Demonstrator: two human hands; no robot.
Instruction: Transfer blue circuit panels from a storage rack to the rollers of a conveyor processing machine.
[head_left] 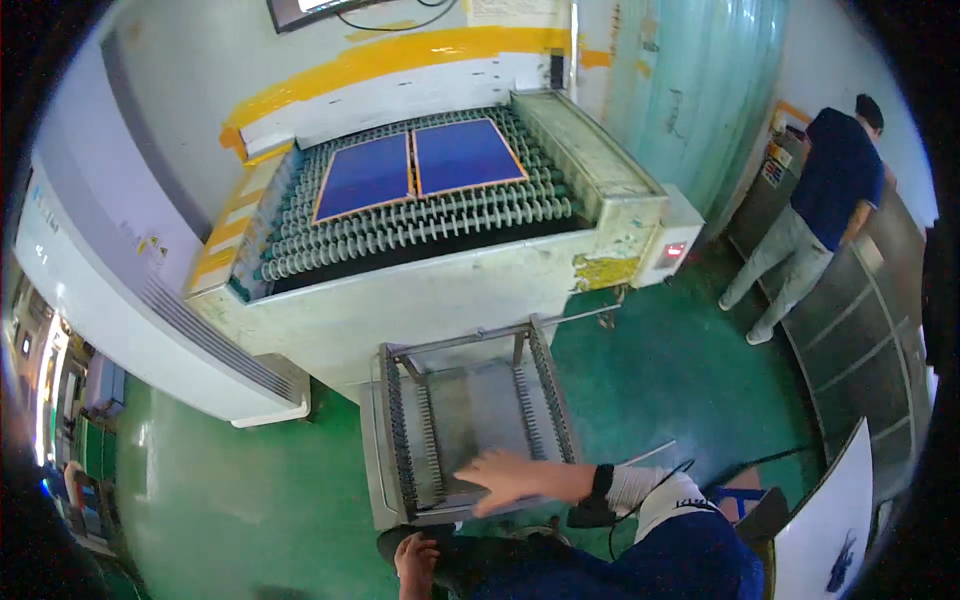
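Note:
My right hand (500,480) reaches over the near part of a metal rack (376,445) with toothed side rails. Its fingers are stretched out and spread, and nothing is in them. A dark band and a pale sleeve cover the right wrist and forearm. At the lower edge my left hand (416,562) rests against my dark trouser leg, its fingers loosely bent, with nothing visible in them. Beyond the rack, two blue rectangular panels (366,176) (466,156) with copper-coloured edges lie side by side on the rollers (420,222) of a conveyor machine.
A small control box with a red display (674,250) sits at the machine's right corner. On the left stands a tall white appliance (130,290). A person (835,190) in dark blue stands at the right beside metal panels (850,320). A white board (830,510) leans at lower right.

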